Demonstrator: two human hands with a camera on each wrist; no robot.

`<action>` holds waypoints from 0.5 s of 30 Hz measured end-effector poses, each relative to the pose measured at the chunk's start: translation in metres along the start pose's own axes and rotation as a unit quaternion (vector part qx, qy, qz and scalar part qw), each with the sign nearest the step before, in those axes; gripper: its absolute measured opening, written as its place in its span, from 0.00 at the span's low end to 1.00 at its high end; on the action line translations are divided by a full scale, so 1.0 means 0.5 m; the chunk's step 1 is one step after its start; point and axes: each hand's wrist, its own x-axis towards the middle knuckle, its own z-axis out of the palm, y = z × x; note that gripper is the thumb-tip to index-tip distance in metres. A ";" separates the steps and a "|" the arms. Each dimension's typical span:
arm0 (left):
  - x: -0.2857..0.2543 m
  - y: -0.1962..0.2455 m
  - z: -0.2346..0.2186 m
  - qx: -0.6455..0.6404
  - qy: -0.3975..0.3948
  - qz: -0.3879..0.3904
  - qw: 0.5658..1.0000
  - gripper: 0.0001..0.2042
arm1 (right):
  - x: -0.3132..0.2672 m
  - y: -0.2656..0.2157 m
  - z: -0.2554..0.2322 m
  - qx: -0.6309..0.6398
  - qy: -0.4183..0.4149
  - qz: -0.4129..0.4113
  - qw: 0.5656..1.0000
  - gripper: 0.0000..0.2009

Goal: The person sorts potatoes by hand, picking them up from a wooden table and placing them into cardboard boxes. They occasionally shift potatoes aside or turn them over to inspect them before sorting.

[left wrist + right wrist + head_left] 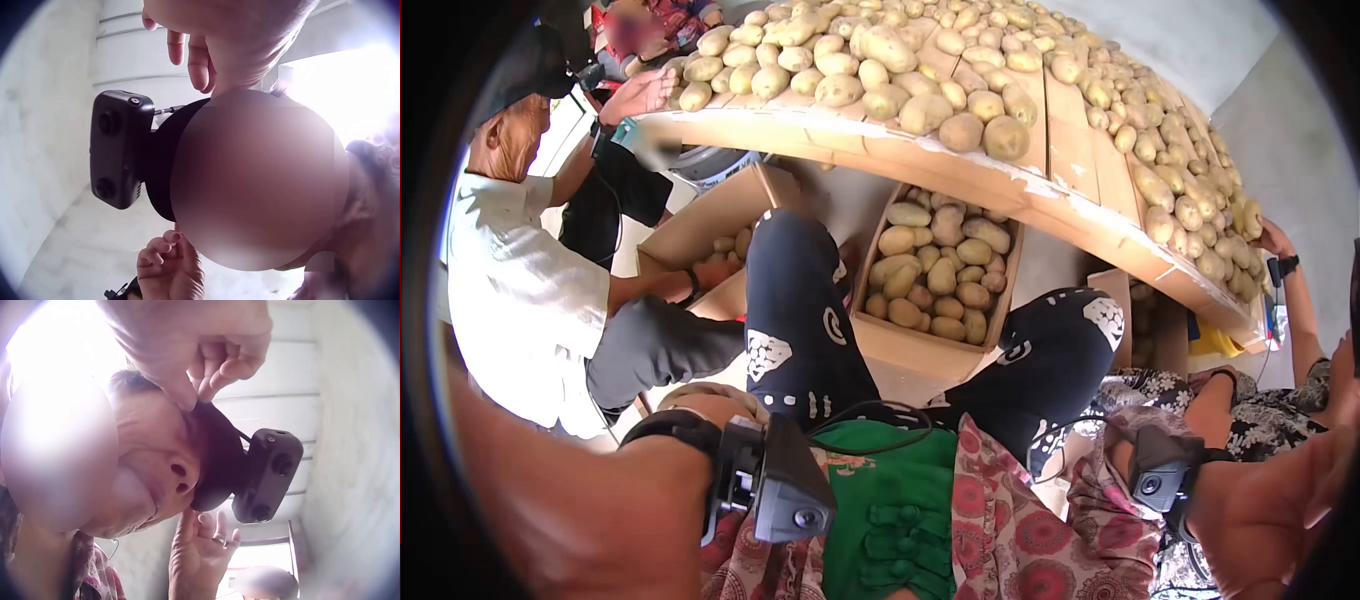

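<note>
While raised, hands (pixel 206 350) (both) touch headset (pixel 265 475).

Head camera (pixel 265 476): black boxy unit with two round lenses on its front, worn at the person's forehead and pointing out and down.
Headband (pixel 215 459): broad black padded band behind the camera, curving round the head; the camera is fixed to its front.
Right hand (pixel 206 359): raised to the head, fingers curled, pinching the band's upper edge.
Left hand (pixel 200 559): raised under the band's lower edge, fingers loosely spread, fingertips touching it.
</note>
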 end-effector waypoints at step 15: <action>0.041 -0.122 0.041 -0.076 0.034 -0.023 0.996 0.11 | -0.057 -0.031 -0.031 -0.280 0.101 -0.021 0.954 0.22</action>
